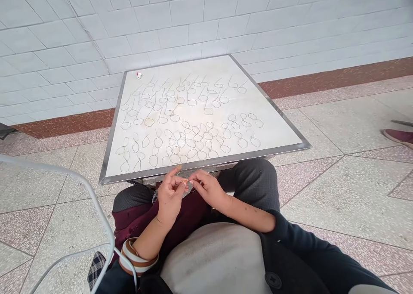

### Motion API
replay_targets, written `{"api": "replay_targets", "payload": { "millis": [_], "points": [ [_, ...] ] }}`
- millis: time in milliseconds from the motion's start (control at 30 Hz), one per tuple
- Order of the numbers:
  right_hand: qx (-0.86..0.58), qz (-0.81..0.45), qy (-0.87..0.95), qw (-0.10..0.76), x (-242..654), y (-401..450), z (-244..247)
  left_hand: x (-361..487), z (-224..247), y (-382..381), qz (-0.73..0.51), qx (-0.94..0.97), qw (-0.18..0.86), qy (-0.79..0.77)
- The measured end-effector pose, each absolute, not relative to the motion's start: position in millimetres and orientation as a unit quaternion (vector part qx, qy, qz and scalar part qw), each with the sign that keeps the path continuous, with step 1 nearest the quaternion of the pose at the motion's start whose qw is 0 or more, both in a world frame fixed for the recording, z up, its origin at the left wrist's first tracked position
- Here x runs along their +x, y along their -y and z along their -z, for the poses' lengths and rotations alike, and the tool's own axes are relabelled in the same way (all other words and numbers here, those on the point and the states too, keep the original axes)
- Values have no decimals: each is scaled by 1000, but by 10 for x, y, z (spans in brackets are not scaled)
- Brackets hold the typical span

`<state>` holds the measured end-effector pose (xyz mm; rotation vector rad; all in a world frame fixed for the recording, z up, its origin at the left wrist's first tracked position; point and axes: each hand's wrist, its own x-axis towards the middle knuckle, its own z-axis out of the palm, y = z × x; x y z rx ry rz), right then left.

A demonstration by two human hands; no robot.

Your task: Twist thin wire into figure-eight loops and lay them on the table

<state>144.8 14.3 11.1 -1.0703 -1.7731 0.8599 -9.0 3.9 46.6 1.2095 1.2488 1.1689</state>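
My left hand and my right hand meet over my lap, just below the near edge of the table. Thumb and forefinger of each are pinched together, the tips almost touching. Between them runs a thin wire, part of which curves up beside the left fingers; the rest is hard to follow against the dark clothing. Across the white tabletop lie many bent wire pieces. Those towards the back are single loops with a straight tail; nearer me are figure-eight double loops.
A small white and red item sits at the table's back left corner. Behind stands a white tiled wall. A pale metal tube frame rises at my left. A person's shoe shows at far right on the floor.
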Motion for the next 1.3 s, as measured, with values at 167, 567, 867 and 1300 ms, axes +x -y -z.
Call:
{"api": "replay_targets", "payload": {
  "millis": [167,567,867,1300],
  "points": [
    [-441,-375,687,438,1426,-168,-102,-88,-463,-38,-490,493,503,-514],
    [-447,-435,635,457,1435,-185,-143,-118,-459,-64,-504,466,533,-495],
    [-451,-430,639,451,1438,-183,-149,-134,-483,-56,-499,466,522,-510],
    [-297,-168,864,369,1641,-203,-217,-153,-451,-104,-539,364,569,-504]
  ]
}}
